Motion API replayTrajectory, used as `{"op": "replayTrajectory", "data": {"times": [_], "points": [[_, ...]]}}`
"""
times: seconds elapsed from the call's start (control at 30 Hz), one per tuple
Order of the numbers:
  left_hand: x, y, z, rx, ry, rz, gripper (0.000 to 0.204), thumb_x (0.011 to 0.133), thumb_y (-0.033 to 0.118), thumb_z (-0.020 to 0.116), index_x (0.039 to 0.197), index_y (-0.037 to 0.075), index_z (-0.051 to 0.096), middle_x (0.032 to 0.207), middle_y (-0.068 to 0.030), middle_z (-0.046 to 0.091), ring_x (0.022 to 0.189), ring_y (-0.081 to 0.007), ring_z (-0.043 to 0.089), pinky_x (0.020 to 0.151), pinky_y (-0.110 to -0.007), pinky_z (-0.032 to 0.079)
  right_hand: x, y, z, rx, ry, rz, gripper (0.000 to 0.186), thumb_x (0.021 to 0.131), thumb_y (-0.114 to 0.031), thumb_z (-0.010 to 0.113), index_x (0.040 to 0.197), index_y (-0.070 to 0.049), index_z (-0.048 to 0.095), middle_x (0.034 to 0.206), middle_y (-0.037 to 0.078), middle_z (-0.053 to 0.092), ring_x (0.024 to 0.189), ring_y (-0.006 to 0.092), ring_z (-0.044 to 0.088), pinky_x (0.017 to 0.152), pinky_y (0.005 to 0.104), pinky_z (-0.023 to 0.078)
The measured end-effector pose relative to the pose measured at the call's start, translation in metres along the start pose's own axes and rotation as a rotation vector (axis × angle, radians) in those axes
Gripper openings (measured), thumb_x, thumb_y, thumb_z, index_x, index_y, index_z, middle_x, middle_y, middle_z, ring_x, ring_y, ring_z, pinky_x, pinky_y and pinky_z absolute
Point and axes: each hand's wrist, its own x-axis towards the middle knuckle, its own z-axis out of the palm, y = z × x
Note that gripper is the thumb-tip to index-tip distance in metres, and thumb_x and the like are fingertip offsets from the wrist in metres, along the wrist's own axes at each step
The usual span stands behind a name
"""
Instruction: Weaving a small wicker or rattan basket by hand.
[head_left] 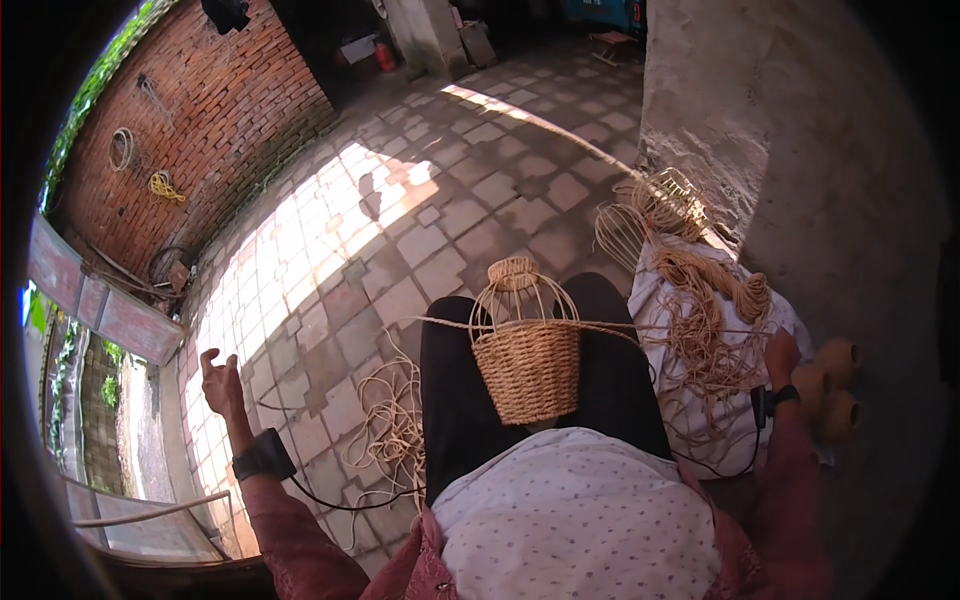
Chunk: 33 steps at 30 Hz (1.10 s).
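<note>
A half-woven rope basket [525, 370] rests on my lap between my thighs, its bare wire ribs rising to a small woven ring [512, 270]. A pale cord [628, 326] runs across the basket and out to my right hand [781, 357], which is closed on it at the far right. My left hand [220, 380] is raised out to the left, fingers apart and holding nothing. Loose cord [390, 430] lies in tangles on the paving beside my left leg. More coiled cord [700, 300] lies on a white sack [650, 370] to my right.
Wire frames [665, 200] lean by a concrete wall [820, 130]. Round clay-coloured pots [840, 385] stand at the right. A brick wall [190, 90] with hanging coils borders the paved yard [450, 220] at the left, near faded panels [75, 270]. A red cylinder [385, 55] stands at the back.
</note>
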Motion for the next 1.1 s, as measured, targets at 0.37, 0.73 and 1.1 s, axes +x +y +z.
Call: {"op": "replayTrajectory", "data": {"times": [0.37,0.73,1.1], "points": [[-0.204,0.221,0.037,-0.853,-1.043,0.521,0.021,0.086,0.013,0.057,0.103,0.004,0.065,0.082,-0.0049,0.067,0.072,-0.0124,0.062,0.059,-0.025,0.049,-0.11,-0.296,-0.122,0.821,-0.157,-1.096,0.012,0.085,-0.016,0.061,0.093,-0.009,0.064,0.083,0.007,0.061,0.084,0.0264,0.056,0.077,0.0411,0.04],[-0.262,0.267,0.035,-0.788,-1.228,0.828,0.025,0.088,0.007,0.048,0.109,0.006,0.062,0.077,-0.0029,0.062,0.061,-0.009,0.058,0.054,-0.024,0.047,0.006,-0.032,-0.003,0.116,-0.178,0.104,0.028,0.086,-0.03,0.052,0.094,-0.006,0.065,0.097,0.019,0.067,0.092,0.0395,0.064,0.076,0.0484,0.05],[-0.279,0.275,0.052,-0.809,-1.619,0.548,0.025,0.093,0.014,0.05,0.117,0.011,0.057,0.064,0.0013,0.054,0.055,-0.0066,0.056,0.047,-0.021,0.042,-0.09,-0.207,-0.09,0.897,-0.045,-0.598,0.01,0.085,-0.01,0.059,0.087,-0.002,0.061,0.083,0.015,0.061,0.079,0.0326,0.06,0.071,0.0406,0.046]]}}
